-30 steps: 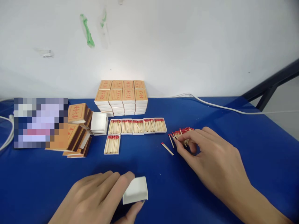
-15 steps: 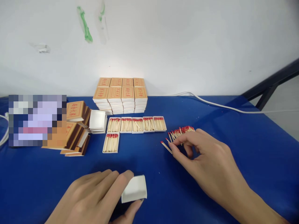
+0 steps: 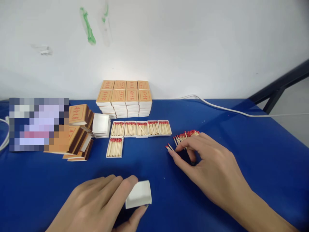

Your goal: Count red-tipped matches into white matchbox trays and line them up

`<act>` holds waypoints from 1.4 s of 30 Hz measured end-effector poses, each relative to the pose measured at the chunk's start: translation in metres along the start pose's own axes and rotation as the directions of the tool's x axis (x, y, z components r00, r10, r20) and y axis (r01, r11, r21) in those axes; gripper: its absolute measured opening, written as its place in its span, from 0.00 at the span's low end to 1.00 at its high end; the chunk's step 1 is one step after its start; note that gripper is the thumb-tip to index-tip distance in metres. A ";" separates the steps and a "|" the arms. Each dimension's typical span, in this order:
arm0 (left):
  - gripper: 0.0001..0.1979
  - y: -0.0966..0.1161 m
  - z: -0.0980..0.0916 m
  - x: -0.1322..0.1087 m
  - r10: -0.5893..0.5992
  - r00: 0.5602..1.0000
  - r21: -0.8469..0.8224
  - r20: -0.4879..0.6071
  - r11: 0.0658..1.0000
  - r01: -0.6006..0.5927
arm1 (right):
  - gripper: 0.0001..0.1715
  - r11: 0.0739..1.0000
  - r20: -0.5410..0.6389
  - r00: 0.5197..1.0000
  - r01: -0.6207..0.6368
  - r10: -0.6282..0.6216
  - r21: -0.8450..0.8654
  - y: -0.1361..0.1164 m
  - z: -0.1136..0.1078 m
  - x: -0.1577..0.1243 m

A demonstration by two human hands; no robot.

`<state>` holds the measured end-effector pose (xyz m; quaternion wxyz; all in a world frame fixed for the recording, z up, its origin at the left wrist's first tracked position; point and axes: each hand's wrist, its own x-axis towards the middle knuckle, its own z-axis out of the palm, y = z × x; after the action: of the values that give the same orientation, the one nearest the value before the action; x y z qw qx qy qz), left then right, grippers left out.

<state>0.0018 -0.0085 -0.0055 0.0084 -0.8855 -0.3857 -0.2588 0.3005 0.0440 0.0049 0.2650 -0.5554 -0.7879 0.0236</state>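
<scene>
Near the front edge of the desk (image 3: 36, 190), the left hand (image 3: 101, 203) pinches an empty white tray (image 3: 138, 194) between thumb and fingers and holds it flat on the blue cover. Further in and to the right, the right hand (image 3: 212, 167) lies loosely curled over the loose matches (image 3: 187, 135). Its forefinger reaches two stray sticks (image 3: 169, 147) at the pile's left end. The thumb is tucked underneath, so I cannot tell whether any match is actually pinched.

The step in hand looks like gathering sticks into a bunch. Lifting one cleanly would call for squaring the red heads one way and closing the thumb against the fingers, with the tray brought close.

Beyond these, toward the middle of the desk, one filled tray (image 3: 115, 147) lies alone in front of a row of filled trays (image 3: 141, 128). To their left are stacked empty trays (image 3: 100, 125) and a heap of sleeves (image 3: 79, 135). A block of closed matchboxes (image 3: 124, 98) stands at the back edge. A white cable (image 3: 229, 111) runs along the far right. Behind is a pale wall (image 3: 193, 48) with green smears (image 3: 87, 25), and a dark frame (image 3: 280, 88) stands at the right.
</scene>
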 end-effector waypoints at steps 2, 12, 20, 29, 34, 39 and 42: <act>0.10 0.000 0.000 0.000 0.001 1.000 -0.002 -0.001 1.000 -0.001 | 0.19 1.000 -0.007 1.000 0.009 -0.009 -0.012 -0.002 0.002 -0.001; 0.10 -0.001 -0.001 0.001 0.011 1.000 0.001 0.011 1.000 -0.011 | 0.21 1.000 -0.059 0.998 -0.009 0.007 -0.026 -0.001 0.004 -0.002; 0.09 0.000 0.000 0.000 0.009 1.000 0.012 -0.005 1.000 -0.008 | 0.14 0.968 -0.169 0.985 -0.015 -0.029 -0.252 0.004 0.005 -0.001; 0.10 -0.001 0.000 -0.001 0.006 1.000 0.017 -0.008 1.000 -0.006 | 0.11 0.979 -0.120 0.993 -0.020 -0.005 -0.201 0.005 0.002 -0.003; 0.10 -0.001 0.001 -0.002 0.009 1.000 0.014 0.004 1.000 -0.009 | 0.09 0.991 -0.062 0.997 -0.052 0.044 -0.122 0.002 -0.002 -0.003; 0.10 -0.001 -0.001 -0.003 0.008 1.000 0.015 0.005 1.000 -0.008 | 0.10 0.994 0.000 0.997 -0.074 0.074 -0.081 0.001 -0.005 -0.002; 0.10 -0.001 -0.002 -0.003 0.012 1.000 0.012 0.007 1.000 -0.012 | 0.12 0.995 0.011 0.997 -0.075 0.076 -0.065 0.002 -0.007 -0.002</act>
<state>-0.0014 -0.0098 -0.0054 0.0137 -0.8887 -0.3819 -0.2534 0.3057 0.0411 0.0094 0.2407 -0.5930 -0.7683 0.0117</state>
